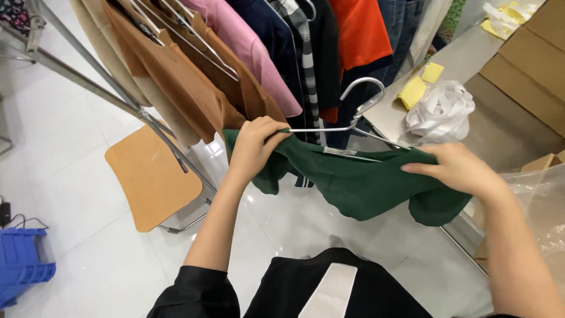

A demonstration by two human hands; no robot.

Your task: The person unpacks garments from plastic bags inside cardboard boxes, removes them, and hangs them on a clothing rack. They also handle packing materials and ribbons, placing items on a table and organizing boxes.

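A dark green garment hangs across a silver metal hanger in front of me. My left hand grips the garment's left shoulder together with the left end of the hanger. My right hand pinches the garment's right shoulder over the hanger's other arm. The hanger's hook stands up between my hands, free of the rail. The garment's lower part droops below both hands.
A clothes rack with brown, pink, navy, striped and orange garments stands behind. A wooden stool sits below it. To the right is a grey table with white plastic bags, yellow notes and cardboard boxes. A blue crate lies at the lower left.
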